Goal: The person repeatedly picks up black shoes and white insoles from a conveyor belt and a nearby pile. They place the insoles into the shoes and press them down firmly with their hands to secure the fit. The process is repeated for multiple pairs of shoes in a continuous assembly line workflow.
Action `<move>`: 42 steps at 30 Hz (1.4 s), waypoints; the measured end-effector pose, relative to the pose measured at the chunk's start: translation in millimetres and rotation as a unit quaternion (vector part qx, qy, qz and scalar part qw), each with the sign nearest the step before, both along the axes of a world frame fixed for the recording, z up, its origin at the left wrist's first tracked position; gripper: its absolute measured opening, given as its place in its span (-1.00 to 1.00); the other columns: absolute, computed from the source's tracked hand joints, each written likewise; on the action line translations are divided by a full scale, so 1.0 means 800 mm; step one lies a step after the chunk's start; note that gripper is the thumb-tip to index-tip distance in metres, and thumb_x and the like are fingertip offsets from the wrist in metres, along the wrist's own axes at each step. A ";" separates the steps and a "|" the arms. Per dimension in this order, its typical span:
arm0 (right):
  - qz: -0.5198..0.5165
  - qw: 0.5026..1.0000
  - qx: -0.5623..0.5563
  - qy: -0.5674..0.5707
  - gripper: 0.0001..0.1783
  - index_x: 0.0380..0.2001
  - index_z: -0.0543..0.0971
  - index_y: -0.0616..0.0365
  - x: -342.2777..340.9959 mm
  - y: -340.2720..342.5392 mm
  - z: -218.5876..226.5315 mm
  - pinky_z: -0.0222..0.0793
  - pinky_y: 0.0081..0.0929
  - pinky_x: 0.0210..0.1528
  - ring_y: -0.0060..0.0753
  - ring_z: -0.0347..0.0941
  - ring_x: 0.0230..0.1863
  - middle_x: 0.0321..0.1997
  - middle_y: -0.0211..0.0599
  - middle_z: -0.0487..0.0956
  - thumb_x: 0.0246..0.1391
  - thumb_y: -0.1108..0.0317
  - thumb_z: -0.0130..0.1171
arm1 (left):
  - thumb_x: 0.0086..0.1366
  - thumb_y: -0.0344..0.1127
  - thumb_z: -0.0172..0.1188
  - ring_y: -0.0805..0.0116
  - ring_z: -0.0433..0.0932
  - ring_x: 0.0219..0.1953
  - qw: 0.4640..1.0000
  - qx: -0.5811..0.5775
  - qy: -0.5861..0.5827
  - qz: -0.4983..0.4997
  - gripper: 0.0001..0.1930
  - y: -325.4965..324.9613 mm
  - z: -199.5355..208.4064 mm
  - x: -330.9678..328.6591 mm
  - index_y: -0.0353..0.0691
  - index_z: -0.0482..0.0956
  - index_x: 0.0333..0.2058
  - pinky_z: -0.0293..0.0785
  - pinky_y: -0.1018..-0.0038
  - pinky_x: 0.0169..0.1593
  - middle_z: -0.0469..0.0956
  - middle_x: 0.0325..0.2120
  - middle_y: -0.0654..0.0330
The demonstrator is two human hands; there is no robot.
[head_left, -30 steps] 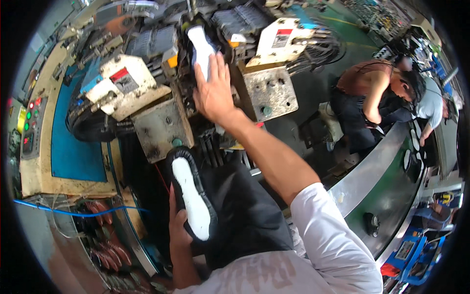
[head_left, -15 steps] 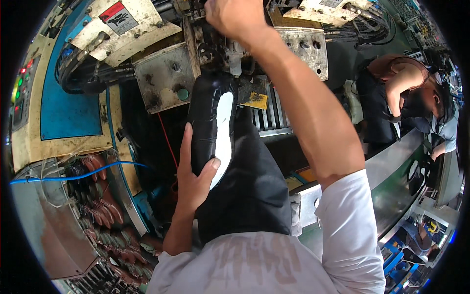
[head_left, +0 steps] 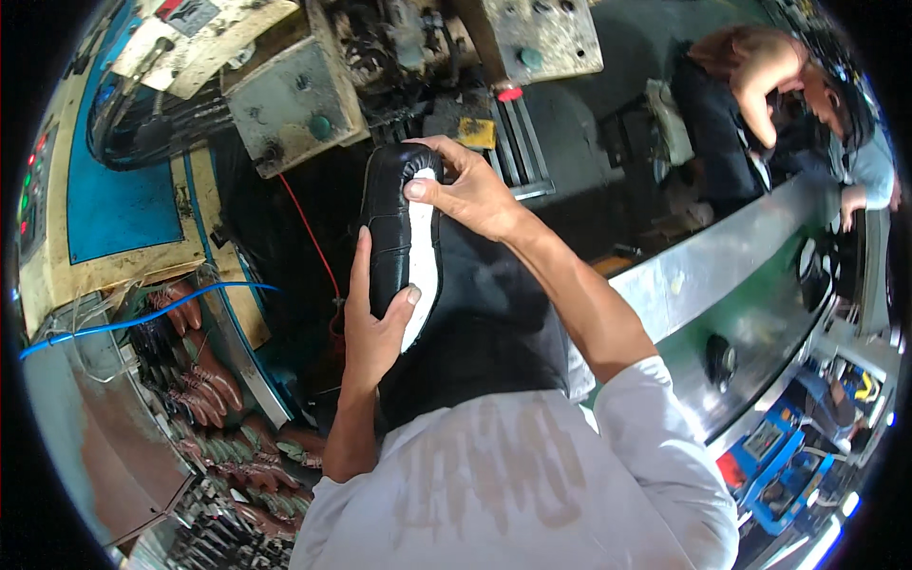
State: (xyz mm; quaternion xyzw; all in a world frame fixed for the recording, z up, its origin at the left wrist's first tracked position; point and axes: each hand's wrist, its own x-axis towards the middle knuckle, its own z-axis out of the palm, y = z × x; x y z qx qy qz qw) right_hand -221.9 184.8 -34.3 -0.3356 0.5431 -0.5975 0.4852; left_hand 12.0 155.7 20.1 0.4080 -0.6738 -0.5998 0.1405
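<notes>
Between my two hands is a black shoe upper [head_left: 385, 204], its white sole side [head_left: 422, 252] turned partly up and toward the right. My left hand [head_left: 373, 328] grips the end nearer me, thumb on the white underside and a finger stretched along the black side. At the far end my right hand [head_left: 467, 193] is closed round the tip, its thumb pressed on the edge of the white part. The fingers beneath the shoe are hidden. Just beyond it stands a grimy machine [head_left: 408, 47] with metal boxes and a green button [head_left: 320, 126].
Brown shoe lasts [head_left: 204, 385] crowd a rack at lower left, near a blue hose [head_left: 161, 323]. A control panel [head_left: 36, 180] with lit buttons is at far left. To the right runs a green conveyor [head_left: 689, 366] carrying a black shoe [head_left: 721, 361]; a co-worker [head_left: 750, 90] bends beyond it.
My right hand has come down from the machine and now grips the shoe's far end. The left hand keeps its hold. The view has shifted, and a black shoe now shows on the conveyor.
</notes>
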 end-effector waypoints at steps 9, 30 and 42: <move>-0.206 0.902 0.240 0.295 -0.68 0.11 0.68 0.28 0.010 0.287 -0.071 0.65 -0.32 0.02 -0.18 0.73 -0.06 0.11 -0.02 0.71 0.36 0.41 0.26 | 0.40 -0.47 0.21 0.10 0.24 0.51 0.993 -0.097 -0.040 -0.048 -0.19 0.068 -0.061 0.008 -0.18 0.12 0.57 0.10 0.27 0.54 0.18 0.54 -0.05; -0.349 0.875 0.265 -0.205 -0.54 0.18 0.50 0.39 0.049 0.456 -0.093 0.36 -0.50 -0.39 -0.49 0.48 -0.30 -0.28 -0.27 0.53 0.36 0.29 0.22 | 0.41 -0.21 0.38 -0.07 0.59 0.26 0.990 0.035 -0.121 -0.057 -0.01 0.080 -0.110 0.010 0.03 -0.10 0.62 0.45 0.23 0.32 0.49 0.28 -0.35; 0.056 0.770 0.238 0.589 -0.71 -0.15 0.54 0.26 -0.008 0.129 -0.063 0.61 0.16 -0.16 0.30 0.69 -0.26 -0.30 0.18 0.70 0.09 0.36 0.28 | 0.44 -0.30 0.34 0.10 0.49 0.36 0.997 0.030 -0.054 -0.052 -0.08 0.064 -0.117 0.017 -0.15 -0.05 0.61 0.32 0.29 0.43 0.20 0.51 -0.21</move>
